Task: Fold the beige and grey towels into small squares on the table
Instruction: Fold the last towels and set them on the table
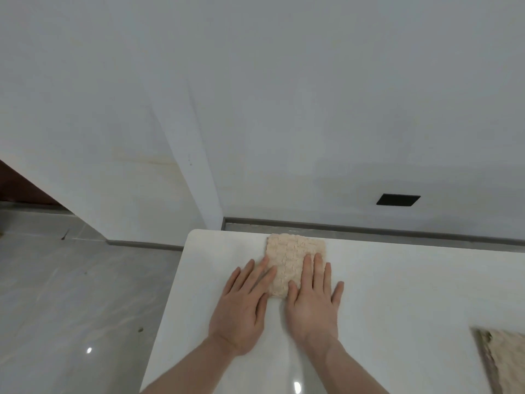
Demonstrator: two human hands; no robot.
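Beige towel [294,260], folded small near the table's [397,280] far edge, is pressed flat by left hand [241,305] and right hand [312,300], fingers spread; another towel [502,356] is left unfolded.

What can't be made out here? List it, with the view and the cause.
- Second towel, head view: cut off by the right and bottom edges; its size and fold state can't be told.
- Beige towel, head view: its near edge and sides lie under the left hand and right hand.
- Grey towel: none clearly in view.
- Table, head view: its right and near parts run out of frame.
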